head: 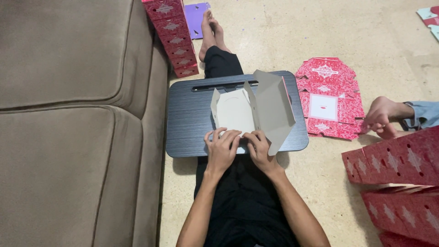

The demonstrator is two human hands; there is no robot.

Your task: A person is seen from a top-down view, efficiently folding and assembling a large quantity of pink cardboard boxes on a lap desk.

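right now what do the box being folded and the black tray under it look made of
Box blank: thin card, it seems; matte grey inside, a red printed edge, and flaps that stand at sharp creases. Black lap tray: looks like plastic or laminated board with a fine ribbed grain and a soft sheen; which one cannot be told.

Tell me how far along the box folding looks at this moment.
Done: folded red boxes stacked by the sofa. In hand: left hand and right hand press the near edge of a part-folded box on the lap desk. Left: flat red sheets on the floor.
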